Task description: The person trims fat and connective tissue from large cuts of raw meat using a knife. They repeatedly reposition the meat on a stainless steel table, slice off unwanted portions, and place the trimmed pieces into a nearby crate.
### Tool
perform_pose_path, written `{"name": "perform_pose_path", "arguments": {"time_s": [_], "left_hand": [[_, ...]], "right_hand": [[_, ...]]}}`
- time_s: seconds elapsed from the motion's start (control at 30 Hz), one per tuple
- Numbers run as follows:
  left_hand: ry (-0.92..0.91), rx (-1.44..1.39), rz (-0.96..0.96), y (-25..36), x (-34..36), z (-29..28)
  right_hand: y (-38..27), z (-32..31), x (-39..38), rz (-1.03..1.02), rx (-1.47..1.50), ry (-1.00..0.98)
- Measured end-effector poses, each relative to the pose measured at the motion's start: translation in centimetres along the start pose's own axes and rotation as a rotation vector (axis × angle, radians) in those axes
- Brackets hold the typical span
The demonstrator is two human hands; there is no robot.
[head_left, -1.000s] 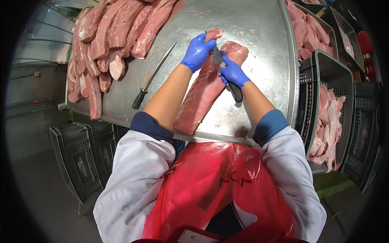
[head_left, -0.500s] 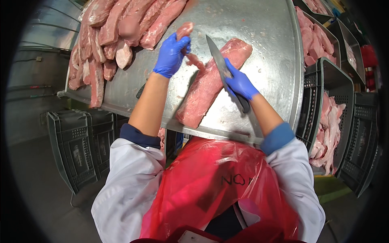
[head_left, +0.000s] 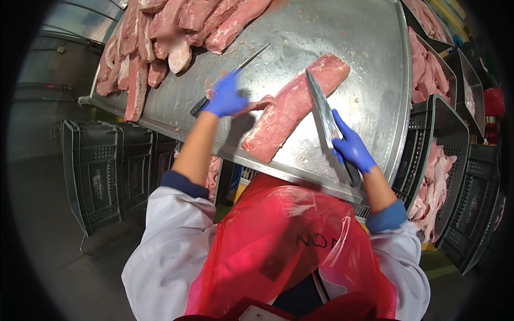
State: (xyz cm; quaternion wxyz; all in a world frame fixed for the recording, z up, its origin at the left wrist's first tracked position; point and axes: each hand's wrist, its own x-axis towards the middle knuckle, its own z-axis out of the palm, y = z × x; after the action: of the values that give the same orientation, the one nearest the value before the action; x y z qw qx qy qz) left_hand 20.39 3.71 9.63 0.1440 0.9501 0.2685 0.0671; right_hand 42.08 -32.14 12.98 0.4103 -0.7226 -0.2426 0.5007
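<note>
A long slab of pink meat (head_left: 297,109) lies slantwise on the metal table. Blue-gloved, my left hand (head_left: 227,97) is closed on a thin meat strip (head_left: 259,104), whose other end reaches the slab's left side. Under that hand lies a slim pointed metal tool (head_left: 252,58) with a dark handle; a knife or a sharpening steel, I cannot tell which. My right hand (head_left: 352,148), also gloved in blue, grips a knife (head_left: 321,104) by its black handle. The blade points up and left, its tip over the slab's upper part.
Many meat pieces (head_left: 136,85) are heaped at the table's far left. Dark crates (head_left: 93,176) stand below on the left. At the right, a crate (head_left: 452,125) holds pale trimmings (head_left: 436,182), with more meat (head_left: 425,69) behind. The metal table (head_left: 375,69) has a raised rim.
My left hand has come down and slightly left with the strip, baring the slim tool's tip. My right hand and the knife have shifted right and toward me.
</note>
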Motion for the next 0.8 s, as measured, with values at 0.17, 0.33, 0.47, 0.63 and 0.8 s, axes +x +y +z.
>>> {"name": "perform_pose_path", "arguments": {"time_s": [0.17,0.33,0.47,0.63,0.8], "left_hand": [[-0.483,-0.197,0.013,4.2,3.0,5.5],[-0.408,-0.071,0.129,5.4,3.4,2.0],[-0.355,-0.085,0.149,5.6,3.2,-1.7],[-0.381,-0.045,0.198,7.5,2.6,-4.5],[-0.246,-0.134,0.101,4.5,-0.7,-8.7]], "right_hand": [[-0.8,6.1,11.1,-0.076,0.315,-0.058],[-1.4,8.9,11.5,-0.046,-0.004,-0.246],[-0.7,7.7,4.7,-0.027,-0.239,-0.451],[-3.9,10.4,6.8,0.003,-0.174,-0.416],[-2.8,9.3,0.9,0.009,-0.427,-0.587]]}}
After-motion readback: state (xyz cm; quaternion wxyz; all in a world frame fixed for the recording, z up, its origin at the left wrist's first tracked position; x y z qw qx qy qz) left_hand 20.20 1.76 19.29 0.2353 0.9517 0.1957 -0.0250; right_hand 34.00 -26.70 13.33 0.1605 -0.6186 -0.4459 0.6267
